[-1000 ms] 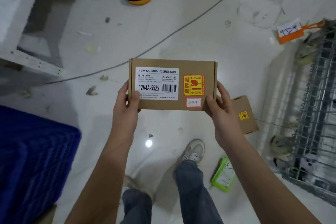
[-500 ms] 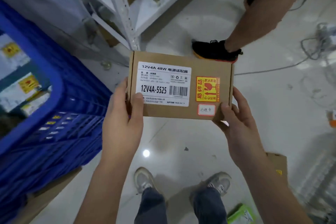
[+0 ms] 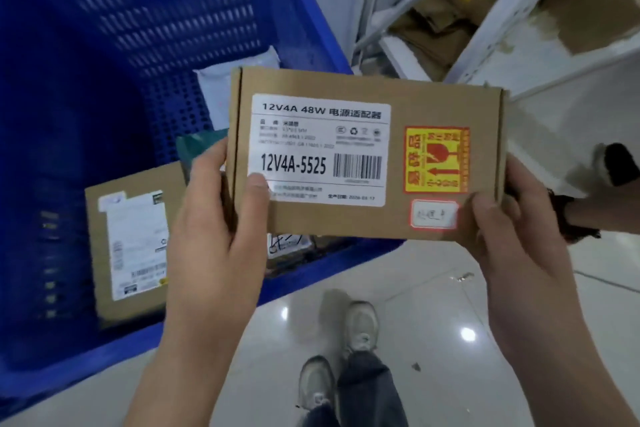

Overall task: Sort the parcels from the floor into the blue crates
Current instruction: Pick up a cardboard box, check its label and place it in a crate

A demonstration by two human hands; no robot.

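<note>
I hold a flat brown cardboard parcel [image 3: 429, 107] with a white label reading 12V4A-5525 and a yellow-red fragile sticker, face up in front of me. My left hand [image 3: 218, 222] grips its left end, thumb on the label. My right hand [image 3: 516, 225] grips its lower right corner. The parcel hangs over the near right corner of a big blue crate [image 3: 104, 55]. Inside the crate lie a brown labelled box [image 3: 131, 246], a white mailer [image 3: 225, 87] and a dark green bag [image 3: 197, 149].
White metal shelving [image 3: 491, 28] with flattened cardboard stands at the upper right. Another person's foot in a black shoe [image 3: 616, 166] is at the right edge. My own shoes [image 3: 360, 326] stand on the glossy white floor below the parcel.
The view has swung left towards the blue crate. The parcel, still in both hands, now hangs over the crate's corner instead of over the bare floor.
</note>
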